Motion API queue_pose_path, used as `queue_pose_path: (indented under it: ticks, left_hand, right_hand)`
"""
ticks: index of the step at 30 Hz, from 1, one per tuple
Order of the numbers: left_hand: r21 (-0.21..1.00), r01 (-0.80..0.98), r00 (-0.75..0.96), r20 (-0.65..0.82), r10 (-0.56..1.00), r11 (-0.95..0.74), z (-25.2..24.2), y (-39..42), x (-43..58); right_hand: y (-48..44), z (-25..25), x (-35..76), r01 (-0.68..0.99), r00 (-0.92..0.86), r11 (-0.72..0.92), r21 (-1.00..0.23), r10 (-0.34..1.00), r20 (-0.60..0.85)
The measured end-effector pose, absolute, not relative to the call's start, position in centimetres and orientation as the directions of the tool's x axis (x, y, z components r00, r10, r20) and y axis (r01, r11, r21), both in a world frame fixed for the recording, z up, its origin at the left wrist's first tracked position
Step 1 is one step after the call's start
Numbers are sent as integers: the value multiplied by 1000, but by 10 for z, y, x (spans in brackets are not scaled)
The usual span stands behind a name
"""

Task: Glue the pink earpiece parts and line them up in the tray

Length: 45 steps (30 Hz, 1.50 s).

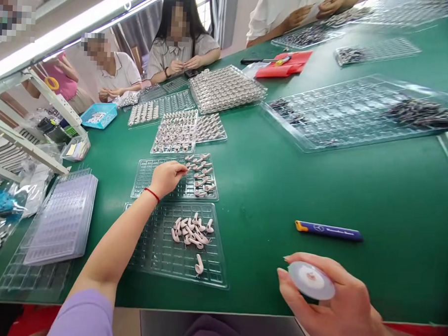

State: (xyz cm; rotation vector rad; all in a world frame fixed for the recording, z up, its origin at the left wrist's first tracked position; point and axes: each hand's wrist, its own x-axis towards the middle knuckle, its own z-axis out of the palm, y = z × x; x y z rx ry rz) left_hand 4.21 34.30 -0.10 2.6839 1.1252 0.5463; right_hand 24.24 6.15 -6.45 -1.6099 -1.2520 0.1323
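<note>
My left hand (167, 178) reaches over a clear plastic tray (144, 172), its thumb and fingers pinched on a small pale earphone shell (188, 169), mostly hidden by the fingertips. Rows of similar earphone shells (204, 179) fill that tray's right side. Closer to me, another clear tray (156, 259) bears a loose heap of pinkish-white earphone shells (187, 231) and a single one (199, 265) apart from it. My right hand (346, 302), at the lower right, is wrapped round a round, translucent white container (311, 281), seen end-on; its exact kind is unclear.
A blue box cutter (328, 231) lies beyond my right hand. Stacked empty trays (64, 220) stand at left. Filled trays (175, 131) and a large tray of dark parts (322, 135) lie farther back, near a red bag (288, 64). Several co-workers sit across the table.
</note>
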Motion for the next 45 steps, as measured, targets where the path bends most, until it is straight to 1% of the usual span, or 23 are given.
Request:
queue_pose_path:
  ticks: [3,6,9,15,18,20,24,26,28,30,33,34,35,37,39,41,42,44,45]
  left_hand:
    - [273,608,713,225,664,-746,-6,359,45]
    - [265,580,750,197,632,-771,-8,365,45]
    - [275,576,758,173,629,-770,-10,368,44]
    - [338,623,703,154,694,-706,-1,349,41]
    - [382,668,643,135,754,-638,11,317,34]
    - [417,695,616,73,784,-585,19,291,30]
    - [454,744,593,-110,797,-491,26,251,30]
    - [463,759,585,-178,792,-457,26,244,34]
    - [481,766,577,-224,786,-425,26,243,37]
    - [504,767,564,-235,792,-397,29,243,39]
    - [538,762,523,-180,833,-362,38,230,35]
    - [567,749,503,-151,851,-342,40,220,32]
    - [604,730,484,-127,866,-320,42,207,28]
    - [725,637,455,-80,887,-262,41,175,18]
    - [789,549,459,-7,888,-277,34,140,7]
    - [762,516,469,131,873,-392,22,109,-3]
    - [722,512,474,214,854,-466,15,96,-7]
    - [585,538,489,369,790,-606,1,79,-13]
    - [502,559,506,424,751,-660,-5,74,-15]
  right_hand:
    - [66,-58,235,700,415,124,-703,730,542]
    - [65,-56,234,711,427,97,-697,728,537]
    - [63,-58,236,693,449,74,-717,734,510]
    - [61,-57,238,672,454,83,-736,739,498]
    - [61,-57,238,669,486,33,-742,737,470]
    - [61,-59,238,674,485,29,-738,737,472]
    - [58,-63,239,677,417,142,-722,734,536]
    - [56,-65,239,666,409,159,-729,739,535]
    - [54,-67,241,644,404,174,-745,749,525]
    - [54,-68,245,610,402,197,-767,757,514]
    - [55,-67,250,554,387,174,-814,812,437]
    - [55,-66,251,541,374,158,-826,835,404]
    - [54,-65,250,529,349,144,-836,861,369]
    - [48,-63,244,501,277,140,-854,909,312]
    - [38,-63,233,447,196,156,-881,944,267]
    - [27,-63,223,392,141,178,-903,958,250]
    - [22,-63,219,376,123,188,-907,960,250]
    - [15,-61,213,378,98,228,-897,954,284]
    - [13,-60,212,387,78,259,-885,947,312]
